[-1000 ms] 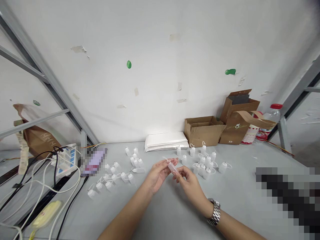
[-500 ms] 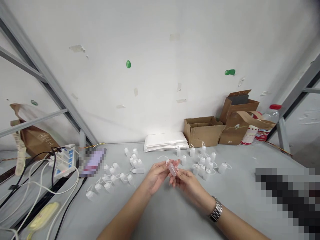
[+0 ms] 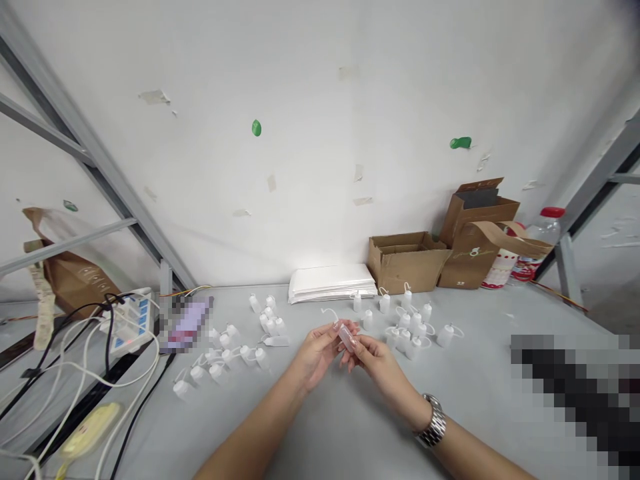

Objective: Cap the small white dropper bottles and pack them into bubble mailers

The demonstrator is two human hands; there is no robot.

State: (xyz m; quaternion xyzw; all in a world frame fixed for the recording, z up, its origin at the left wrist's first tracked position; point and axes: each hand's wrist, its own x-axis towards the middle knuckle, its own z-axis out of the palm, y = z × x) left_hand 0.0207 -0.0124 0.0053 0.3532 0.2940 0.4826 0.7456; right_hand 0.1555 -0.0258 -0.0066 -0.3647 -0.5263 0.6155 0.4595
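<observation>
Both my hands meet over the grey table, each pinching one small clear plastic bottle with a thin tethered cap loop curling off its top left. My left hand grips the bottle's upper end with closed fingers. My right hand, with a metal watch on the wrist, holds the lower end. Several small white bottles lie tipped in a left group. Several more stand upright in a right group.
A white paper stack lies by the wall. An open cardboard box, brown paper bag and red-capped water bottle stand at back right. A power strip with cables sits left, beside a metal frame.
Both hands stay together on the same bottle and shift only slightly; the bottle tilts a little and its cap loop swings between them.
</observation>
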